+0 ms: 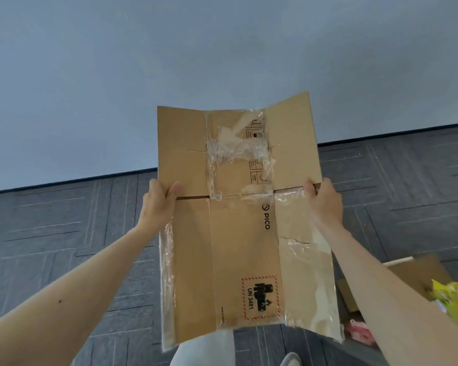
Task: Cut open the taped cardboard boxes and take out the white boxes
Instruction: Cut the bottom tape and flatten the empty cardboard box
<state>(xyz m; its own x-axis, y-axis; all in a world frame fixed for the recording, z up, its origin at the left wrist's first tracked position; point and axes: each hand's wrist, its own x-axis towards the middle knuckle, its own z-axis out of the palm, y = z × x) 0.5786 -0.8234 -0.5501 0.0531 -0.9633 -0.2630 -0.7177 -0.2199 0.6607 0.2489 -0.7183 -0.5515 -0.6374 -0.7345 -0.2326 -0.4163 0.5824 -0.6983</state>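
A flattened brown cardboard box [243,247] hangs in front of me, held up off the floor. It bears a PICO mark, a red-framed UN 3481 label and torn clear tape across its flaps and edges. My left hand [158,204] grips its left edge about halfway up. My right hand [324,200] grips its right edge at the same height. No white box is in view.
Grey patterned carpet [64,233] covers the floor up to a pale blue wall [169,62]. At the lower right lie another brown cardboard box [421,276], yellow packaging [455,297] and something pink [360,334]. My legs and a shoe [291,359] show below the cardboard.
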